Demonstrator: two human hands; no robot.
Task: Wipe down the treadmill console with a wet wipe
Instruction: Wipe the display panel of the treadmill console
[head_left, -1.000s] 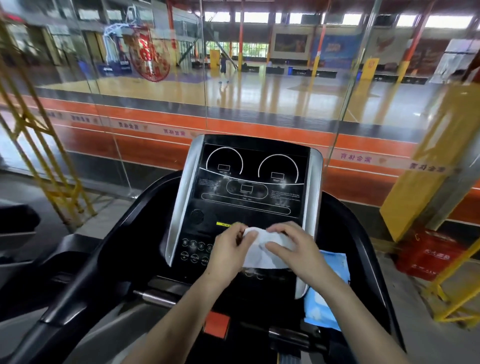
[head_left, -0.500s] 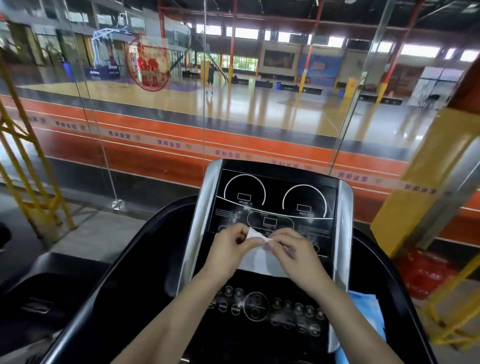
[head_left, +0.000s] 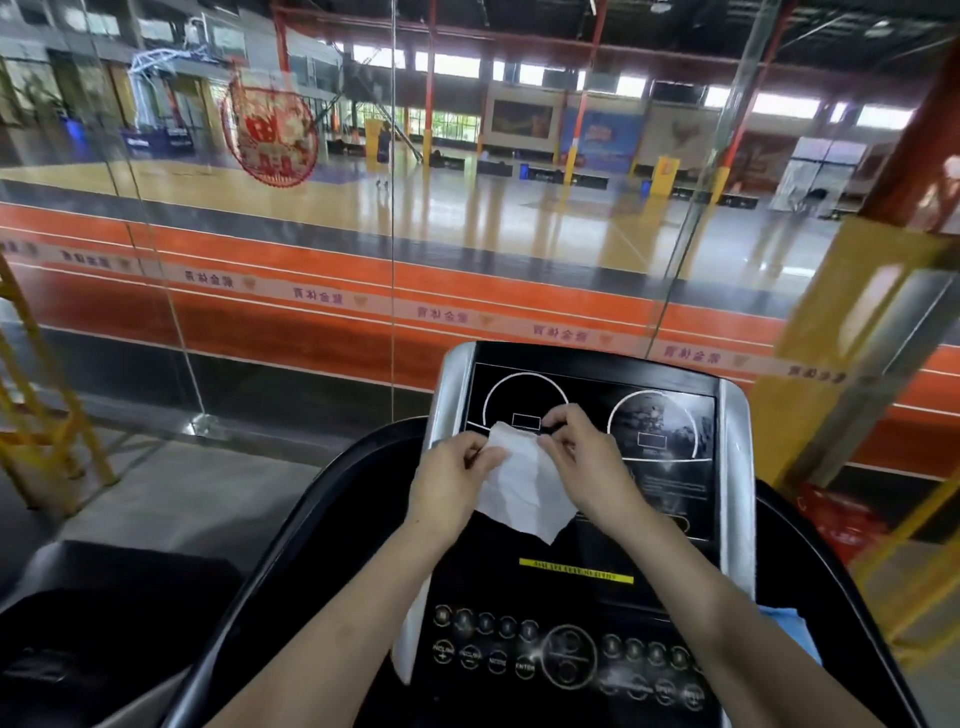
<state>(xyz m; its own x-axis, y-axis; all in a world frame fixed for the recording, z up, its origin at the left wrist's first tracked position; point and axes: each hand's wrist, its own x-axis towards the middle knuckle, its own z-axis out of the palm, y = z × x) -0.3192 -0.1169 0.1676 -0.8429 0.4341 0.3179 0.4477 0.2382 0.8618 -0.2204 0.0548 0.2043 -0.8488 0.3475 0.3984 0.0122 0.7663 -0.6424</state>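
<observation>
The black treadmill console (head_left: 660, 467) with silver side rails fills the lower centre, with two round dials above and a row of buttons below. A white wet wipe (head_left: 524, 488) hangs unfolded in front of the left dial. My left hand (head_left: 452, 483) pinches its left upper edge. My right hand (head_left: 582, 462) pinches its upper right edge. The wipe's lower corner hangs loose above the yellow strip on the console.
A blue wipe packet (head_left: 789, 634) shows at the console's right side. Black treadmill arms (head_left: 291, 561) curve around both sides. A glass wall (head_left: 311, 260) stands just behind the console. Yellow metal frames (head_left: 31, 410) stand at left and right, a red container (head_left: 841, 525) at right.
Both hands have lifted the wipe from the console's lower button area up to the left dial, and the wipe has opened out from a bunch into a hanging sheet.
</observation>
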